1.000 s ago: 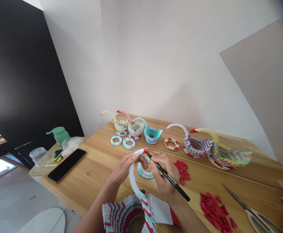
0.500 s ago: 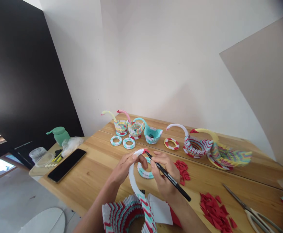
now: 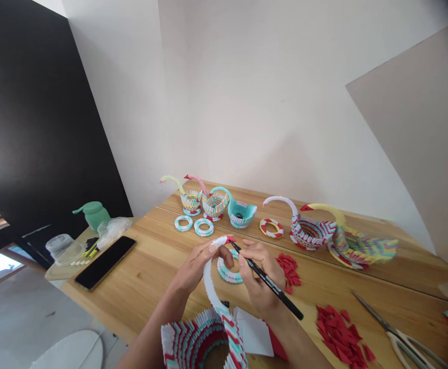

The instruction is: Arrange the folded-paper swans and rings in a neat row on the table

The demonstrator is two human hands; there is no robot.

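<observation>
A folded-paper swan (image 3: 212, 287) stands close to me, its white neck curving up from a red, teal and white body. My left hand (image 3: 198, 264) is closed on the neck just behind the red beak (image 3: 230, 240). In my right hand (image 3: 262, 271) is a black marker pen (image 3: 273, 286), pinched like a writing tool, its tip at or very near the beak. Whether the tip touches, I cannot tell. Behind my hands lies a teal and white paper ring (image 3: 229, 275).
Several finished paper swans (image 3: 242, 212) and rings (image 3: 272, 228) line the back of the wooden table (image 3: 147, 277). Red paper pieces (image 3: 341, 333) and scissors (image 3: 395, 328) lie at right, white paper (image 3: 256, 333) near my right forearm. A phone (image 3: 106, 261) and green bottle (image 3: 95, 215) are at left.
The marker tip has shifted very slightly at the swan's head. Both hands keep their hold, and the rest looks the same.
</observation>
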